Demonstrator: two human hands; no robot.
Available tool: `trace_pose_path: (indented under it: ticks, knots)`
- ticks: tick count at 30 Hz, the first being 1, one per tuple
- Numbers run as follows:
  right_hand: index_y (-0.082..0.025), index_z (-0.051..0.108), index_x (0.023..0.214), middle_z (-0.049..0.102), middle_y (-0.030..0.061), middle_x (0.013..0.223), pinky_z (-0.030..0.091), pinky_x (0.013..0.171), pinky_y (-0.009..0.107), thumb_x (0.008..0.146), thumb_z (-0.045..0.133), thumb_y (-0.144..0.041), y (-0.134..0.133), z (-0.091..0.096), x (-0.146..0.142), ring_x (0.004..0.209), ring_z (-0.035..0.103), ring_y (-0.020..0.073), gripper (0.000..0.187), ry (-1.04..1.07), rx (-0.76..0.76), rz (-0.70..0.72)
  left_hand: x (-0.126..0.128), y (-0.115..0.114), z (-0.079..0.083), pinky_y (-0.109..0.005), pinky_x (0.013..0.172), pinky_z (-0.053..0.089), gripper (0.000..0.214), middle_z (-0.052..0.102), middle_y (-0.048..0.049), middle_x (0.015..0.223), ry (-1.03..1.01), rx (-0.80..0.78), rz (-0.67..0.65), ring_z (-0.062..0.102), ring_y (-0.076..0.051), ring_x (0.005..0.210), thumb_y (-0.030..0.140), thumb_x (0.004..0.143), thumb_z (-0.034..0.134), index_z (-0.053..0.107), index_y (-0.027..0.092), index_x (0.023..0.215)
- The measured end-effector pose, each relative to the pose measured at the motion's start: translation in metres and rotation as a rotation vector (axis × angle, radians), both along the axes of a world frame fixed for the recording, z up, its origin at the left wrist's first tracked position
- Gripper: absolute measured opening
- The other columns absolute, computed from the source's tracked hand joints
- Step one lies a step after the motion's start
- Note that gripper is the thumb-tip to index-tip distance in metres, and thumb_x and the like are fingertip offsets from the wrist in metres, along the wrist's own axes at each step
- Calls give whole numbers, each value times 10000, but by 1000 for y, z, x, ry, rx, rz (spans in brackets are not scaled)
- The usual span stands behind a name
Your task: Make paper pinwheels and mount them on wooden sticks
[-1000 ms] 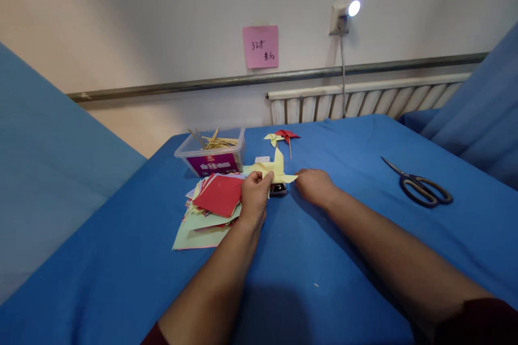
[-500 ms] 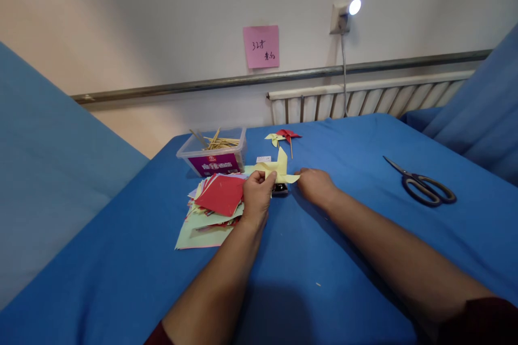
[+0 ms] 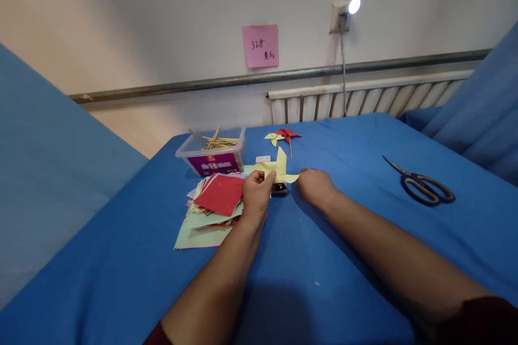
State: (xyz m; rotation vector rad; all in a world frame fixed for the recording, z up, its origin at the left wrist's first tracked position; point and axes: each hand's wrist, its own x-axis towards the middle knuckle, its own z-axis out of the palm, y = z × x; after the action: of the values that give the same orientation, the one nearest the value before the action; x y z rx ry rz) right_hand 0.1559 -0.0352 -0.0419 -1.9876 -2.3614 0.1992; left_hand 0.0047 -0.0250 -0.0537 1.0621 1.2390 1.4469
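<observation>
Yellow pinwheel (image 3: 279, 171), paper stack (image 3: 210, 205) beside, scissors (image 3: 423, 186) well apart

Bare left hand (image 3: 256, 194), bare right hand (image 3: 313, 186), forearms uncovered, dark red sleeves (image 3: 485, 321), possibly knit, at the elbows

A pink note (image 3: 260, 46) is stuck on the wall, high above the clear box (image 3: 211, 155). It has black handwriting that starts with "32". The other marks on it are too small to read. The purple label (image 3: 213, 164) on the front of the box has white letters, too blurry to read.
</observation>
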Motion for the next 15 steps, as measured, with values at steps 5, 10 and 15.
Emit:
trace_pose_path:
  ticks: [5,10,15]
  knots:
    - [-165,707,1023,713,136,992,466,724,280,854,403,-104,0,-1,3,908,679,247,354,-46,83,10,0,1,-1,-215,510,369,267,584,36,549,-2,-2,-1,500,-97,487,358,591,759,593,161,659]
    - [-147,707,1013,716,147,985,464,728,287,844,408,-90,0,-2,1,915,681,254,348,-44,78,2,0,1,-1,-219,516,382,281,600,30,571,-8,3,-12,509,-98,493,368,589,761,592,159,672]
    - [-137,706,985,719,155,980,463,724,294,828,454,-90,4,-2,10,908,679,261,300,-1,82,-27,-1,1,-1,-219,518,385,279,593,31,569,16,3,5,516,-102,506,372,598,755,588,159,665]
